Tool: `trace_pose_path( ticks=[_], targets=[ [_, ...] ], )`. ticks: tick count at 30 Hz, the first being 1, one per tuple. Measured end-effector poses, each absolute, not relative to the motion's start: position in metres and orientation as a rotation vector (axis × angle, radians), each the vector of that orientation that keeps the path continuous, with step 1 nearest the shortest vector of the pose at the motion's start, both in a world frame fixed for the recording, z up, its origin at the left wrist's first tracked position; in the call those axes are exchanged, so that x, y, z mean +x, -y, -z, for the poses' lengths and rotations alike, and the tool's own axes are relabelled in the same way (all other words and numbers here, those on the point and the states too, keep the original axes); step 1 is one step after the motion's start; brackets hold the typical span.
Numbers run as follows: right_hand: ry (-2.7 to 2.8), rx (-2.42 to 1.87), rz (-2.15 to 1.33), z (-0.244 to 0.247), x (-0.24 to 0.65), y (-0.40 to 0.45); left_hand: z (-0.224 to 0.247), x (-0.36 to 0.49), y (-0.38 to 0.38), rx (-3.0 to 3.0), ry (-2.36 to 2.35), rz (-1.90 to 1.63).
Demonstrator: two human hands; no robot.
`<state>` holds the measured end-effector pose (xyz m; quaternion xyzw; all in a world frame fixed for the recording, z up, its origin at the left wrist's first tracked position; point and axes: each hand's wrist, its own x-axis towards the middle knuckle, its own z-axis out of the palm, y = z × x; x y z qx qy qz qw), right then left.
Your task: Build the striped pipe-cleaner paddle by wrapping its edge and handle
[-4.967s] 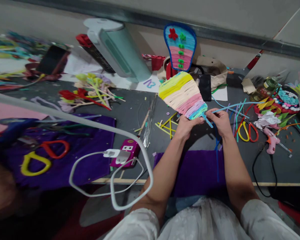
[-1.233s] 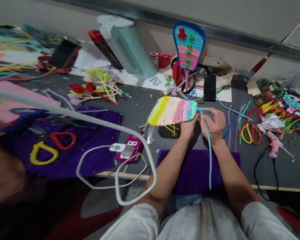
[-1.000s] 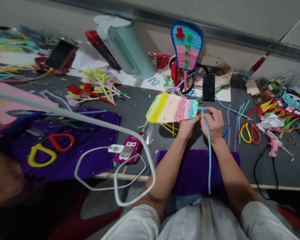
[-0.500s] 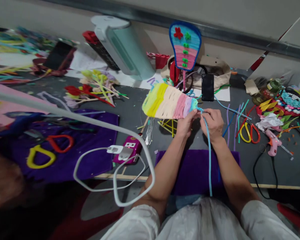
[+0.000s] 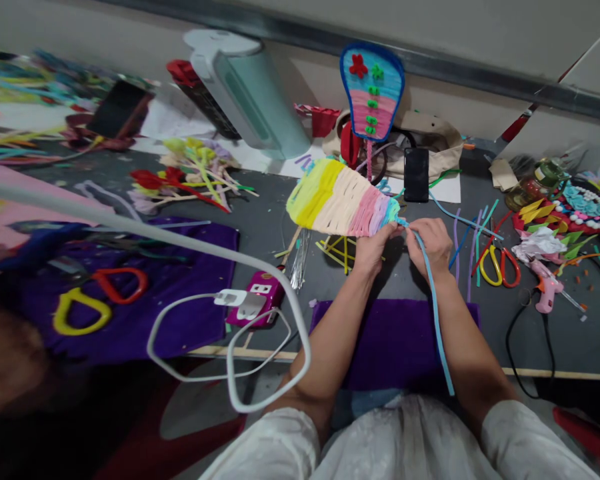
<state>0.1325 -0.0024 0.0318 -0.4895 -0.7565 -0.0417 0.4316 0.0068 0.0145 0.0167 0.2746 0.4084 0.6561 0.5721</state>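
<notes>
The left hand [image 5: 375,248] is pinching the striped woven piece [image 5: 341,198] above the counter; the right hand [image 5: 433,243] is gripping the blue pipe cleaner [image 5: 437,320], best kept taut.

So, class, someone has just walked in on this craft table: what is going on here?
A person sits at a cluttered grey table. The left hand pinches the narrow end of a striped pipe-cleaner fan, held tilted above the table. The right hand grips a light blue pipe cleaner right at that end; its loose tail trails down toward the lap. Scissors and a pink glue gun lie to the right.
</notes>
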Motion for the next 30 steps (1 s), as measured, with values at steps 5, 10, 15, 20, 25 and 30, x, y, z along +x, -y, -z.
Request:
trace_pose_path(
  ticks=[5, 10, 15, 20, 25, 30],
  targets=[
    [1.84, -1.228, 0.011, -0.035, 0.134, 0.002, -0.02, 0.007, -0.013, 0.675, -0.991, -1.501],
    [1.628, -1.289, -0.298, -0.039, 0.139, 0.001, -0.023, 0.005, -0.011, 0.704, -0.995, -1.461],
    [1.369, -1.228, -0.763, -0.037, 0.145, -0.006, -0.027, 0.004, -0.009, 0.755, -0.927, -1.423],
    [1.152, -1.177, -1.09, -0.037, 0.14, -0.007, -0.026, 0.002, -0.009, 0.753, -0.867, -1.414],
    [1.215, -1.171, -0.917, -0.044, 0.134, -0.001, -0.02, 0.002, -0.011, 0.725, -0.859, -1.348],
    [1.28, -1.162, -0.904, -0.044, 0.134, 0.0, -0.018, 0.003, -0.013, 0.686, -0.887, -1.369]
  ],
)
